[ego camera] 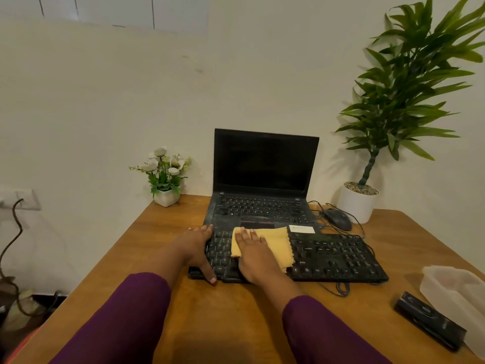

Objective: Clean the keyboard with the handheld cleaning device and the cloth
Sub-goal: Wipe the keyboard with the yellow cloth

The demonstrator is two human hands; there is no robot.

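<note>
Head cam looking down at a wooden worktop (183, 324) pushed up against a white wall. The black keyboard (328, 256) sits in the middle, right in front of an open laptop (265, 164) with a dark screen. A yellow cloth (275, 245) is spread over the left-middle keys, its far edge up against the laptop's front edge.

The right hand (256, 256) lies flat on the cloth's left part, fingers straight and pointing away, so its grip is wide and it's pressing, not pinching. The left hand (199, 248) rests on the keyboard's left end, fingers stretched toward the back edge and thumb lying along the front edge. Grip is wide there too, nothing curled round anything as far as I can see. Both arms are in purple sleeves.

The handheld cleaner (430, 320), a long black gadget, lies on the worktop at front right, well apart from both hands. Just beside it is a cloudy plastic container (456, 295).

Other stuff: a wired black mouse (337, 218) to the right of the laptop, a small pot of white flowers (165, 174) at back left, a tall leafy plant (409, 88) in a white pot at back right, and a small white card (301, 229) on the laptop's front corner.
</note>
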